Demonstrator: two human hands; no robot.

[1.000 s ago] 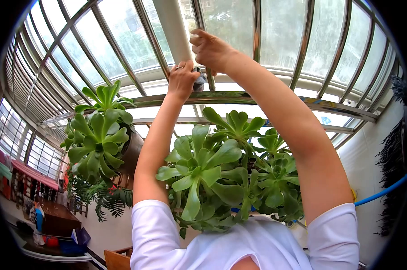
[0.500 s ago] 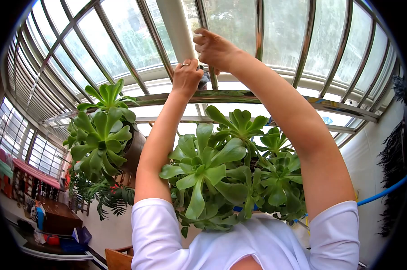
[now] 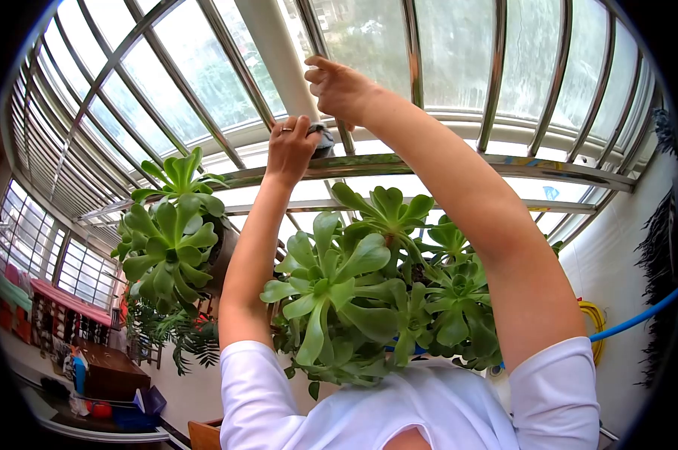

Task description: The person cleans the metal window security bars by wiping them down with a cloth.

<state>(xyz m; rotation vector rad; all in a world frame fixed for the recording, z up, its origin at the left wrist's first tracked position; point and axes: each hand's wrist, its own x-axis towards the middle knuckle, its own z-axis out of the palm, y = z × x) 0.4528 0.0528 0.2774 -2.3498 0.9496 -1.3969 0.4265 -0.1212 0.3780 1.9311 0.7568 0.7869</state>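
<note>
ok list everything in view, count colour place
grey cloth: one, grey, top centre
windows: several, hazy, top
bars: many, silver, before windows
post: one, cream, top
succulents: several, green, centre, left
pot: one, brown, centre left
feathery plant: one, green, below pot
hoses: two, blue, yellow, right
fringe: one, black, right
cabinet: one, brown, lower left
pink cloth: one, pink, left
clutter: uncounted, mixed, left
shirt: one, white, bottom
arms: two, bare, centre
left hand: one, bare, on grey cloth
right hand: one, bare, top
</note>
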